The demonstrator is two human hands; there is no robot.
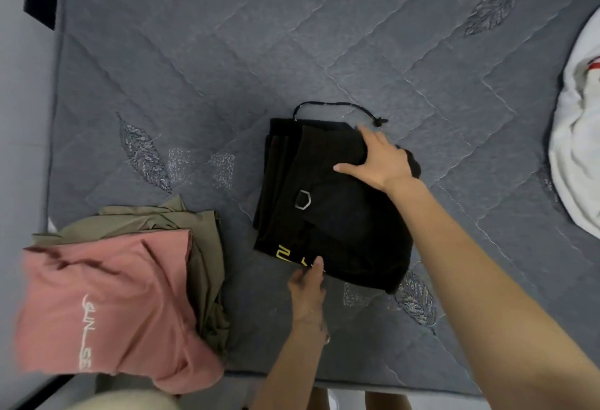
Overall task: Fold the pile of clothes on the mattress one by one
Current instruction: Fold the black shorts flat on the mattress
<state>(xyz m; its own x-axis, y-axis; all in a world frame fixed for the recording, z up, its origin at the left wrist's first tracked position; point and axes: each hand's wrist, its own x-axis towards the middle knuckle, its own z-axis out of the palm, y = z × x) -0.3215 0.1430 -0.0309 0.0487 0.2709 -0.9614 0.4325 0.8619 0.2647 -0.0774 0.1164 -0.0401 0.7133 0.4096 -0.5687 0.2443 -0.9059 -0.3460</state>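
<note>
Head view: black garment (331, 214) lying folded compact at mid-mattress (194, 68). Right hand (373, 159) flat, fingers spread, pressing far corner; left hand (308, 283) at near hem (pinching or merely touching: cannot tell). Fold judged nearly complete. Next: tuck stray drawstring (341, 105), then transfer to folded stack (97, 296) alongside.

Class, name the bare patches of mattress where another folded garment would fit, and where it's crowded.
Bare: the far mattress beyond the black garment, and the strip between it and the white garment. Crowded: near left, where the pink shirt lies on olive clothes.
</note>
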